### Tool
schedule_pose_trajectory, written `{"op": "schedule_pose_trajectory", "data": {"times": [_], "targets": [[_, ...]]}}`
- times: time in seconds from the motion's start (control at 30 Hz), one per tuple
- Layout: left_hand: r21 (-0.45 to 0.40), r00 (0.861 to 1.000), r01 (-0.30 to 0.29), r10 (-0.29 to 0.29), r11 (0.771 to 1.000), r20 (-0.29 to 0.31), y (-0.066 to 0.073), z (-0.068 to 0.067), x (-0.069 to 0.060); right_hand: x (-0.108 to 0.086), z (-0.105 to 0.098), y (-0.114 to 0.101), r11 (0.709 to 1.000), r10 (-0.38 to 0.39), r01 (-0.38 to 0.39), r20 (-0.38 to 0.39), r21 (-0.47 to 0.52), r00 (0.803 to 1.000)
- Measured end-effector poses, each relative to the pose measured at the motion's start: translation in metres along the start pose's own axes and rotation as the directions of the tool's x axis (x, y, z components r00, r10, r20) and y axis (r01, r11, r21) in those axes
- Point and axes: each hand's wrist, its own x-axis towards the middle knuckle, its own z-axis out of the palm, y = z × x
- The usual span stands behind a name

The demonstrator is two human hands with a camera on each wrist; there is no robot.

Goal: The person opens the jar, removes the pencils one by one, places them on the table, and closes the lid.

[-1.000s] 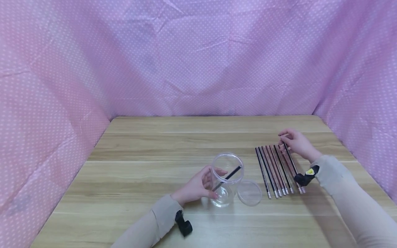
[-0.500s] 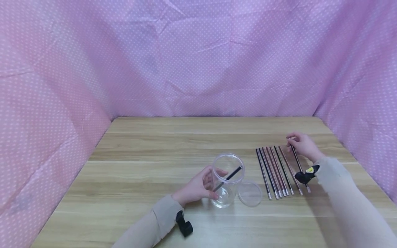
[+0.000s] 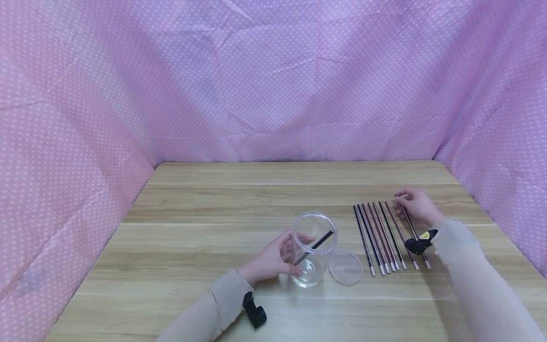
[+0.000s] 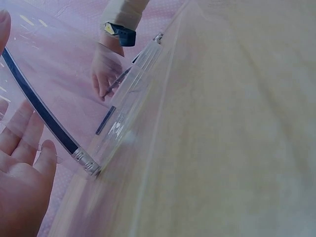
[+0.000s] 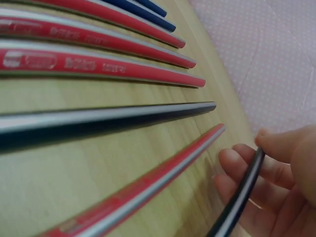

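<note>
My left hand (image 3: 273,256) holds a clear plastic jar (image 3: 308,278) from its left side, thumb in front and fingers behind. Inside, a dark pencil (image 3: 321,240) leans across, its eraser end low in the left wrist view. At the far right, my right hand (image 3: 418,207) pinches the unerasered tip of a dark pencil (image 5: 242,192). That pencil's eraser end points toward me, close to the table. To its left lies a row of several pencils (image 3: 378,237), red and dark ones, side by side with erasers nearest me.
A clear round lid (image 3: 345,269) lies on the wooden table (image 3: 205,199) just right of the jar. Pink dotted cloth (image 3: 273,85) hangs behind the table and along both sides.
My right hand has shifted right and slightly toward me with the dark pencil, moving it apart from the red pencil beside it. The left hand and jar stay put.
</note>
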Motion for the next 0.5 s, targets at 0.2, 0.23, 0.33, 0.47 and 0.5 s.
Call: {"op": "schedule_pose_trajectory", "data": {"times": [0.2, 0.23, 0.33, 0.47, 0.5], "targets": [[-0.001, 1.000, 0.010, -0.010, 1.000, 0.002, 0.0029, -0.0032, -0.0009, 0.0000, 0.0015, -0.0003, 1.000, 0.012, -0.012, 0.027, 0.019, 1.000], [0.001, 1.000, 0.010, -0.010, 1.000, 0.002, 0.0032, -0.0039, -0.0012, -0.0001, 0.0013, -0.0005, 1.000, 0.017, -0.017, 0.034, 0.006, 0.999], [-0.001, 1.000, 0.009, -0.009, 1.000, 0.005, 0.0037, -0.0063, -0.0019, -0.0008, 0.0006, -0.0018, 0.998, 0.014, -0.011, 0.050, -0.059, 0.999], [-0.005, 1.000, 0.004, -0.004, 1.000, 0.012, 0.0035, -0.0094, -0.0027, -0.0012, 0.0013, -0.0029, 0.990, -0.007, 0.013, 0.042, -0.140, 0.999], [-0.001, 1.000, 0.007, -0.007, 1.000, 0.012, 0.0037, -0.0099, -0.0029, -0.0013, 0.0020, -0.0027, 0.989, -0.008, 0.014, 0.037, -0.150, 0.999]]}}
